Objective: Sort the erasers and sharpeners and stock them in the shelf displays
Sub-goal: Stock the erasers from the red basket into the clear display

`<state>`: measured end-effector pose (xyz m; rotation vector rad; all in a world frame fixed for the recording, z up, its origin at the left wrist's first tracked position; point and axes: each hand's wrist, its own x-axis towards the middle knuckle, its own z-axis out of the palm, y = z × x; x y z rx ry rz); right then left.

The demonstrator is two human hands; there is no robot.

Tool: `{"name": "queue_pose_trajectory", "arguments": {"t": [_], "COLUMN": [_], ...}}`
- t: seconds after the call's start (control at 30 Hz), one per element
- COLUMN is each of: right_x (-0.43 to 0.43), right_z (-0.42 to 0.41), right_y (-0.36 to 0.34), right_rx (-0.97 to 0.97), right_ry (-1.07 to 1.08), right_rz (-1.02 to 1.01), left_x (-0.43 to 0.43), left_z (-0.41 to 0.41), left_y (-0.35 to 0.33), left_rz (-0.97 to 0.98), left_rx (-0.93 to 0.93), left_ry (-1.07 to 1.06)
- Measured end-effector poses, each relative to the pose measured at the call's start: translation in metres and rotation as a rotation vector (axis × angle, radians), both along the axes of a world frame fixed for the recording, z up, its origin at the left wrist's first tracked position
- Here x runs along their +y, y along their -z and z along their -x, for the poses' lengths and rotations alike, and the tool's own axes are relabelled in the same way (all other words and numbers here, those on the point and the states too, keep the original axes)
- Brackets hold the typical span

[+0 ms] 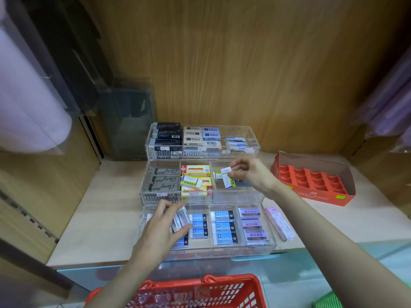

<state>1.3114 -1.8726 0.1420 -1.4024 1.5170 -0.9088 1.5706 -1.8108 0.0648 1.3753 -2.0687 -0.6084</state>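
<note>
A clear three-tier acrylic display (235, 196) stands on the wooden shelf, with boxed erasers in its compartments. My right hand (249, 173) hovers over the middle tier's right compartment and pinches small white-and-blue erasers (228, 177). My left hand (165, 221) reaches into the front tier's left compartment and grips a few grey-white wrapped erasers (180, 220). Blue Sakura Foam erasers (223, 227) and purple Mono erasers (252, 224) fill the front tier. Yellow Lyra erasers (192, 182) lie in the middle tier, black and grey boxes in the back tier.
A red Faber-Castell carton (315, 181) with empty slots sits at the right of the shelf. A pink slim pack (279, 221) lies beside the display. A red plastic basket (200, 292) is below the shelf edge. Wrapped rolls hang at both sides.
</note>
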Motion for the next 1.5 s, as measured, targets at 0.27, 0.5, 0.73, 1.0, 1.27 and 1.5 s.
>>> {"name": "queue_pose_trajectory", "arguments": {"t": [0.27,0.5,0.73,1.0,1.27,1.5], "right_x": [-0.007,-0.013,-0.02,-0.025,-0.013,-0.025], "right_z": [-0.01,-0.014,0.011,0.002,0.014,-0.02], "right_y": [0.004,-0.002,0.002,0.003,-0.005,-0.008], "right_rx": [0.223,0.377,0.688,1.108,0.745,0.911], "right_ry": [-0.077,-0.367,-0.242,-0.302,-0.392,-0.544], "right_rz": [0.107,-0.075,0.116,0.119,0.044,-0.026], "left_x": [-0.001,-0.002,-0.001,-0.002,-0.002,-0.002], "left_z": [0.0,0.0,0.0,0.0,0.0,0.0], "left_y": [0.001,0.002,0.002,0.002,0.002,0.002], "left_rz": [0.01,0.021,0.015,0.003,0.004,0.009], "left_rx": [0.005,0.01,0.009,0.004,-0.003,0.006], "left_ry": [0.003,0.001,-0.007,0.0,-0.009,-0.008]}}
